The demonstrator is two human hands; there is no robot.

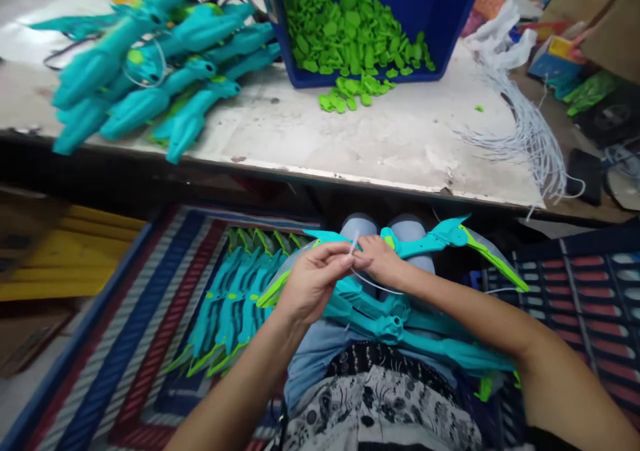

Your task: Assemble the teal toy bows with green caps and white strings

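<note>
A teal and lime-green plastic toy bow (400,291) lies across my lap. My left hand (313,281) and my right hand (383,261) meet above it, both pinching a thin white string (354,244) between thumb and fingers. A loop of the string curves down under my right hand. The bow's upper limb (450,234) points right, past my knees.
Several teal bows (230,297) lie in a striped bag to my left. On the table, a pile of teal bows (150,71), a blue bin (425,11) spilling green plastic pieces (350,37), and a bundle of white strings (530,131) at the right edge.
</note>
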